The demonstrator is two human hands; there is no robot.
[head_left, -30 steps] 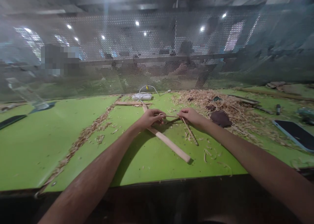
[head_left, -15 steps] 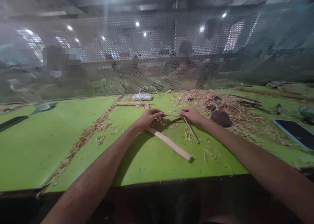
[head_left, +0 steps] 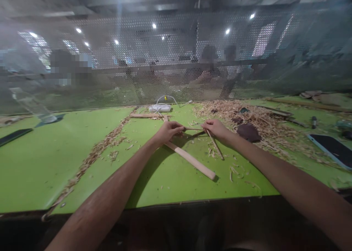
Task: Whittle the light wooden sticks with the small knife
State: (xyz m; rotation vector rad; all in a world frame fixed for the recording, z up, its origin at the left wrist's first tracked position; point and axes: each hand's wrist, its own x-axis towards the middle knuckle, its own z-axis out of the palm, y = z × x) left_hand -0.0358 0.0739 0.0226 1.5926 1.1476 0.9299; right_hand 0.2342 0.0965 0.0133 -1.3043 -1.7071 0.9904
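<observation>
My left hand (head_left: 168,131) is closed, pinching one end of a thin wooden strip (head_left: 193,129) that runs across to my right hand (head_left: 216,128). My right hand is closed on the strip's other end and also grips a thin stick (head_left: 215,146) that slants down toward me. Under my left hand a thicker pale wooden rod (head_left: 192,162) lies diagonally on the green table (head_left: 55,163), its near end pointing to the front right. Small shavings lie scattered around both hands.
A heap of wood shavings (head_left: 247,117) and a dark brown piece (head_left: 249,132) lie right of my hands. A white cable bundle (head_left: 160,107) sits by the perforated screen (head_left: 176,56). Phones lie at far left (head_left: 12,135) and far right (head_left: 331,146). A line of shavings (head_left: 93,154) crosses the left side.
Both hands have stayed on the strip, shifting slightly away from me; the view has tipped a little. Nothing was let go or picked up.
</observation>
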